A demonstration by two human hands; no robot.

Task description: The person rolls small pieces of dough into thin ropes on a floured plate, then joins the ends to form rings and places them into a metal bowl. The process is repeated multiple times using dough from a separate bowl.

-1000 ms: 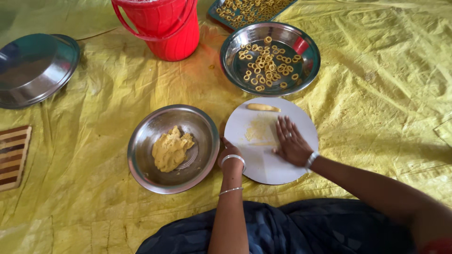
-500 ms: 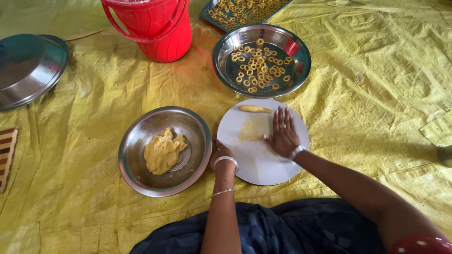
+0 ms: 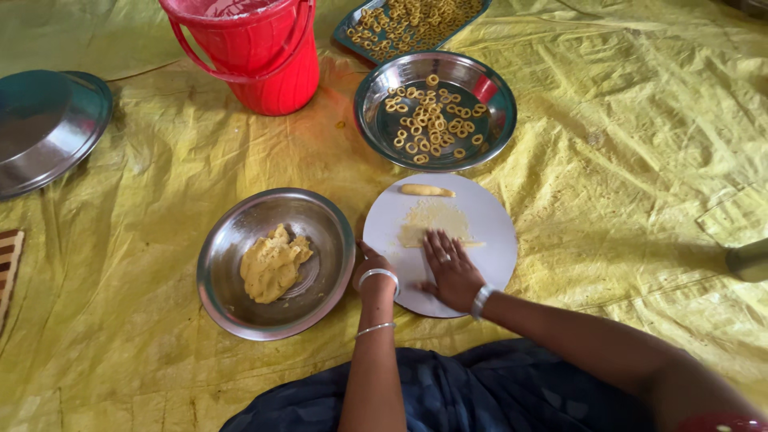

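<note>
The right hand (image 3: 452, 272) lies flat on the round white board (image 3: 488, 256), fingers (image 3: 436, 246) stretched out and pressed together, palm down, gripping nothing. Under the fingertips is a thin strand of yellow dough (image 3: 468, 243), and its long axis runs left to right across the board, crosswise to the fingers, which point away from the person. A bit of the strand pokes out on the right side of the hand; the rest is hidden under it. Just beyond the fingertips the board is smeared with a pale, crumbly dough patch (image 3: 436, 218).

A second piece — a short rolled dough stick (image 3: 426, 190) — lies at the far edge of the board, also lengthwise left to right, straight ahead of the right hand and apart from it. The right hand is clearly the nearer of the two to it.

The left hand (image 3: 374, 268) sits at the board's left rim, between the board and the steel bowl (image 3: 240, 312) holding a lump of yellow dough (image 3: 272, 264). Its fingers curl downward at the board's edge; whether they hold anything I cannot tell, as the wrist hides them.

Farther out on the yellow sheet (image 3: 624, 160) stands a steel plate (image 3: 496, 132) of small dough rings (image 3: 428, 120), touching the board's far edge or nearly so — and behind it a tray (image 3: 352, 36) with more rings, beside a red bucket (image 3: 256, 56). A steel lid (image 3: 48, 136) lies well off to the left.
</note>
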